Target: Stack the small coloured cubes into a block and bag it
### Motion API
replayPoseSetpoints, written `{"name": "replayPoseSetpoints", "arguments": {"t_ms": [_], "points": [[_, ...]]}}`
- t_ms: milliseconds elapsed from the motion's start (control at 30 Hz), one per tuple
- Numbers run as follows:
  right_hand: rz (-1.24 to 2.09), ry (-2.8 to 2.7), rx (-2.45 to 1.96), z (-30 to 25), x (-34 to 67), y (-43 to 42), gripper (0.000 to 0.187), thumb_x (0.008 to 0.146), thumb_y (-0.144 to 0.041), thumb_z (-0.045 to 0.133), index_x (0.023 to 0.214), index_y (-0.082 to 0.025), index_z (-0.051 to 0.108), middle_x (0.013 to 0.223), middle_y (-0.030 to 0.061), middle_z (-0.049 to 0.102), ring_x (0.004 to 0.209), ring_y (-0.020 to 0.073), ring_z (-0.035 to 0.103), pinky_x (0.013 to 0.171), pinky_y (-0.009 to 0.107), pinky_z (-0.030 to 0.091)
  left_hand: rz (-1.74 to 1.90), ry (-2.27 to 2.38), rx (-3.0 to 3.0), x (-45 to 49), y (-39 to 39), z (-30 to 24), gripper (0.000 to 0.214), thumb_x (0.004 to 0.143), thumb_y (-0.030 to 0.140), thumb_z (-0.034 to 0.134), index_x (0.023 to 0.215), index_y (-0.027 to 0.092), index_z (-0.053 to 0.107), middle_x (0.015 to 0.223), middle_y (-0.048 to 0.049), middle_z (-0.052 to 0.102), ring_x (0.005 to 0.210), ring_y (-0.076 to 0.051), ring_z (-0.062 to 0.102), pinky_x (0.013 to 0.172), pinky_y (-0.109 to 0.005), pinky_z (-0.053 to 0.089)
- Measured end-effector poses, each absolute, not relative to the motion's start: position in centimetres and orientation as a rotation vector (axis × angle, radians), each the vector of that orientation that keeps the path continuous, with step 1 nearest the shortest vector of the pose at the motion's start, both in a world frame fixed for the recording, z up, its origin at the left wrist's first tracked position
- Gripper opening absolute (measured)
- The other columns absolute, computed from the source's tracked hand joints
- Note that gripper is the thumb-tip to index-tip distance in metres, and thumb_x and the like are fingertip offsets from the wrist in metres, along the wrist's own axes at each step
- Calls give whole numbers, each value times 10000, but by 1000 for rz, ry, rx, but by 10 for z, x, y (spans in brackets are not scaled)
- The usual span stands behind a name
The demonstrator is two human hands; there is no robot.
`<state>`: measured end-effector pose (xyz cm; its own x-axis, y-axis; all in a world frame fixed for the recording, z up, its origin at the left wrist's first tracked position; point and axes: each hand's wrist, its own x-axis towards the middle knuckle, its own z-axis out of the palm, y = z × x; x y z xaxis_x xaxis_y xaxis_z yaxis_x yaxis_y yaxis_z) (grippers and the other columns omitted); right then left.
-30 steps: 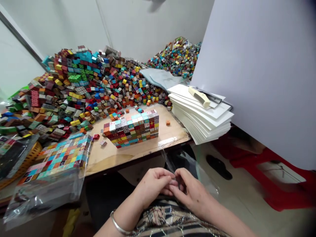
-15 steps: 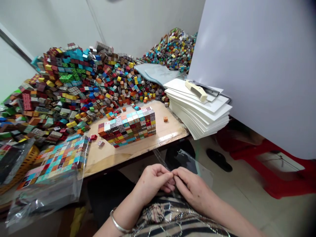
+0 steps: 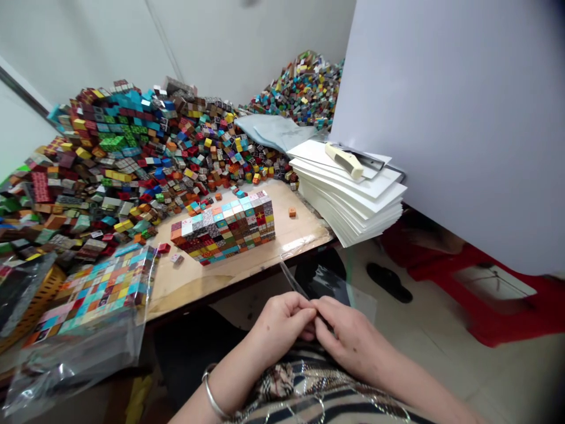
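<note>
My left hand [image 3: 280,324] and my right hand [image 3: 351,333] meet in front of my lap, fingertips pinched together at the edge of a clear plastic bag [image 3: 364,301]. The bag spreads out beyond my fingers, and its near part is hidden by them. Past the bag, on the table board [image 3: 238,282], a block of small colourful printed cubes [image 3: 229,229] stands upright on its long side. Single loose cubes lie around it, among them an orange cube [image 3: 292,212] to its right and a red cube [image 3: 163,248] to its left.
At the left, another cube slab [image 3: 103,282] lies in clear plastic beside a yellow basket [image 3: 46,294]. Large heaps of cubes [image 3: 176,141] line the wall. A stack of white cards [image 3: 348,206] carries a cutter knife [image 3: 346,160]. A black slipper [image 3: 388,281] and red stool [image 3: 498,327] are on the floor.
My pinched fingers have shifted slightly against each other, and the bag's edge stands up more. The whole view has drifted a little, with the table things appearing further left.
</note>
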<state>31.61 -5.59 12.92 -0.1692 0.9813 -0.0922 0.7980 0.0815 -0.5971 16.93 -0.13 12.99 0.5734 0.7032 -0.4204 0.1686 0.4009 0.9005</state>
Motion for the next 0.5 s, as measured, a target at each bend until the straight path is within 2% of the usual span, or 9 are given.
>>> {"name": "replayPoseSetpoints", "arguments": {"t_ms": [167,367,500], "points": [[652,-2082,-1822,127,320,-62,214,846,-145,345,834,-178,557,793,43,585,713,162,553,638,278,400,357,952,1213,175,-3,126,211,745,379,586,739,168,578,660,-11,641,615,-157,620,613,-279,510],[466,-2144,-1907,123,336,-59,222,811,-149,368,782,-208,580,746,29,619,677,175,587,596,289,411,367,904,1568,183,-6,127,138,725,225,475,669,176,591,650,-28,660,603,-168,620,542,-243,464],[429,-2025,-1960,128,362,-59,251,808,-185,370,859,-255,606,817,20,670,695,181,634,578,290,462,336,867,1352,195,-6,132,72,676,217,471,683,183,534,637,-27,665,563,-168,625,518,-256,475]]}}
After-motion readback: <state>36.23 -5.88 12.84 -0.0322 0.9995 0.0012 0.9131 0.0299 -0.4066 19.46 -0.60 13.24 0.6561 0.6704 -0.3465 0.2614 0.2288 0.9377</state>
